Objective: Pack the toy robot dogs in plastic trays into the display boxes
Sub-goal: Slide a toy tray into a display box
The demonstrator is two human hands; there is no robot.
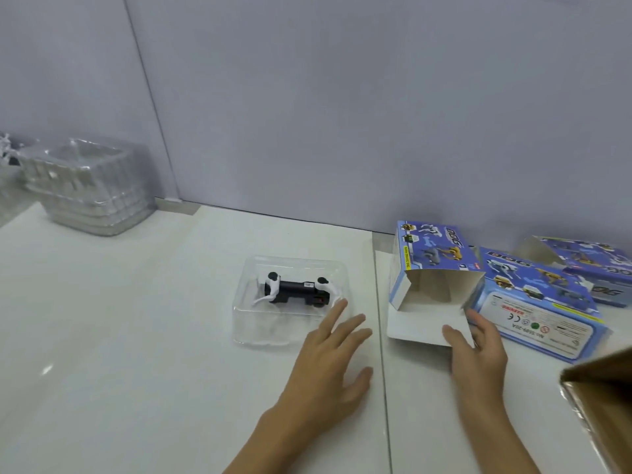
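Observation:
A black-and-white toy robot dog (297, 291) lies on its side in a clear plastic tray (260, 323) near the middle of the white table. My left hand (328, 364) is spread flat, its fingertips at the tray's right edge. To the right stands an open blue display box (431, 254), its white flap (419, 323) lying on the table toward me. My right hand (478, 354) rests on that flap with fingers straight, thumb on the flap's near corner.
A second blue box (540, 302) lies flat right of the open one, a third (595, 265) behind it. A stack of clear trays (92, 193) stands at the far left by the wall. A brown carton corner (602, 398) juts in at the right.

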